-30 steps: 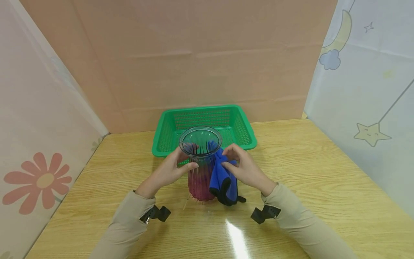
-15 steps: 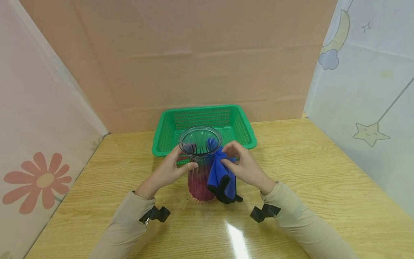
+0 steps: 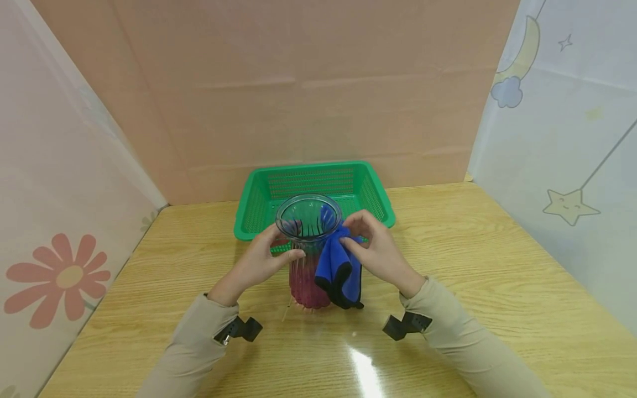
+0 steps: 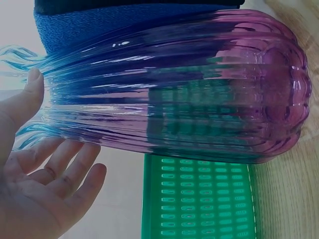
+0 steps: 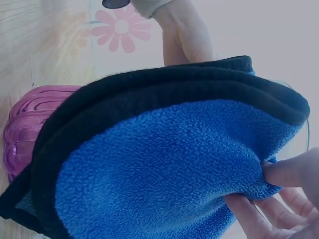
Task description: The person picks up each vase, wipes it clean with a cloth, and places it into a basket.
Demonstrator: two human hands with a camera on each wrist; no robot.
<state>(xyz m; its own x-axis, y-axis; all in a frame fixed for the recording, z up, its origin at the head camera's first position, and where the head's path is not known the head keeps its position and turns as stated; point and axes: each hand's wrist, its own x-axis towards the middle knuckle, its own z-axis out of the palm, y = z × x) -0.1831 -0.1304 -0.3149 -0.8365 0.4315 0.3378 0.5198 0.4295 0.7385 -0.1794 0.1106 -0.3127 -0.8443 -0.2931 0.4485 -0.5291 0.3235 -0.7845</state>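
Note:
A ribbed glass vase [image 3: 309, 279], bluish at the neck and pink at the base, stands upright on the table. My left hand [image 3: 259, 260] grips its neck from the left, thumb in front and fingers behind, as the left wrist view of the vase [image 4: 189, 89] also shows. A blue cloth [image 3: 333, 262] with black edging hangs against the vase's right side. My right hand [image 3: 375, 246] pinches the cloth near the vase's neck. In the right wrist view the cloth [image 5: 164, 159] is bunched between thumb and fingers and covers much of the vase.
A green perforated plastic basket [image 3: 241, 213] sits behind the vase, near the back wall. The wooden table [image 3: 473, 265] reaches printed sheets on both sides. Each wrist wears a black strapped device.
My right hand has moved slightly up and left, drawing the cloth along the vase's right side. The left hand and the vase have stayed in place.

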